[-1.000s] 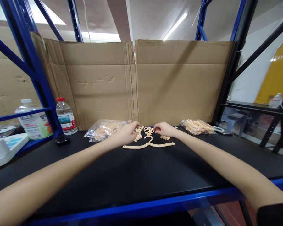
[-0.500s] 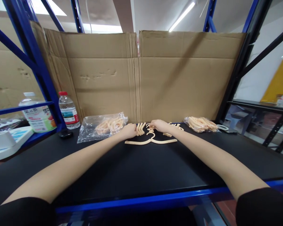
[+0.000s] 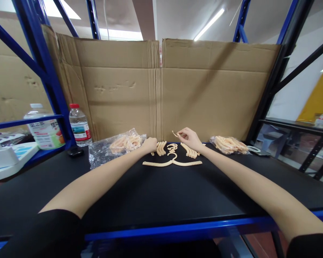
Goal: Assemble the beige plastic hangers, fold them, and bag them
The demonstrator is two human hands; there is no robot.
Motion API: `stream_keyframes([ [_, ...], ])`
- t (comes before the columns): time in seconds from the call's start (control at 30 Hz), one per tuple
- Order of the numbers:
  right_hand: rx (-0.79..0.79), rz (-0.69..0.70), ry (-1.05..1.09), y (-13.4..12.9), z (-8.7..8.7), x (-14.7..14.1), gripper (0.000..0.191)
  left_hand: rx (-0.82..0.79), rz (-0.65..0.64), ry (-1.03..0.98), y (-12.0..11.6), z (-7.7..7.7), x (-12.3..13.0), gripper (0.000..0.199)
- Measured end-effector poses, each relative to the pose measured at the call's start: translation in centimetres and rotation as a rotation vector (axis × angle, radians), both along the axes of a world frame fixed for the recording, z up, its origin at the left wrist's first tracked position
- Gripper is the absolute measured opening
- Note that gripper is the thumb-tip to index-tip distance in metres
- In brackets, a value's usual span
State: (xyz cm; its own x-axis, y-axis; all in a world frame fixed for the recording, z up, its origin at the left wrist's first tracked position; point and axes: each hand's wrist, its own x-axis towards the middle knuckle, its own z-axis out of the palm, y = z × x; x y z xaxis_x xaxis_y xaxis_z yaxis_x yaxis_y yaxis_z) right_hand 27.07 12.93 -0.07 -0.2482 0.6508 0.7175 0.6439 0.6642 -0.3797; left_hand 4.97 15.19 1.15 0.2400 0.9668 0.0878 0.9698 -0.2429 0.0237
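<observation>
A small curved beige hanger piece (image 3: pixel 174 134) is pinched in the fingertips of my right hand (image 3: pixel 190 139), raised above the table. My left hand (image 3: pixel 150 144) is closed at the left end of a row of curved hanger arms (image 3: pixel 161 148); what its fingers hold, if anything, is hidden. Between my hands lie several hanger hooks (image 3: pixel 172 147). Below my right hand is a second row of hanger arms (image 3: pixel 188 151). Nearest me, a hanger (image 3: pixel 187 164) lies flat with its hook pointing away and its two arms spread.
A clear bag of beige pieces (image 3: pixel 126 143) lies left, another bag (image 3: pixel 229 144) right. At the left stand a red-capped water bottle (image 3: pixel 80 126) and a black object (image 3: pixel 75 152). Cardboard (image 3: pixel 204 89) walls the back of the black table (image 3: pixel 161 193).
My right hand has lifted from the hooks, moving up and right with a beige piece in its fingertips. The right row of arms now shows. My left hand has stayed nearly in place.
</observation>
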Motion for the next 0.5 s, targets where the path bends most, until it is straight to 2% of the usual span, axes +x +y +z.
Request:
stream_keyframes([
  [0.13, -0.158, 0.091, 0.321, -2.7, -0.1, -0.1, 0.025, 0.08, -0.025, -0.136, -0.9, 0.7, -0.3, 0.027],
  [0.23, -0.289, 0.15, 0.445, -4.7, -0.3, -0.2, 0.033, 0.13, -0.061, -0.287, -2.2, 1.7, -0.6, 0.037],
  [0.33, -0.437, 0.163, 0.495, -6.8, -0.3, -0.5, 0.036, 0.096, -0.127, -0.475, -4.1, 2.4, -0.4, 0.039],
  [0.4, -0.491, 0.169, 0.504, -8.1, -0.3, -0.8, 0.034, 0.017, -0.183, -0.598, -5.9, 2.2, -0.3, 0.038],
  [0.5, -0.573, 0.209, 0.595, -9.7, -0.7, -1.5, 0.032, -0.132, -0.271, -0.78, -8.9, 0.6, -0.5, 0.024],
])
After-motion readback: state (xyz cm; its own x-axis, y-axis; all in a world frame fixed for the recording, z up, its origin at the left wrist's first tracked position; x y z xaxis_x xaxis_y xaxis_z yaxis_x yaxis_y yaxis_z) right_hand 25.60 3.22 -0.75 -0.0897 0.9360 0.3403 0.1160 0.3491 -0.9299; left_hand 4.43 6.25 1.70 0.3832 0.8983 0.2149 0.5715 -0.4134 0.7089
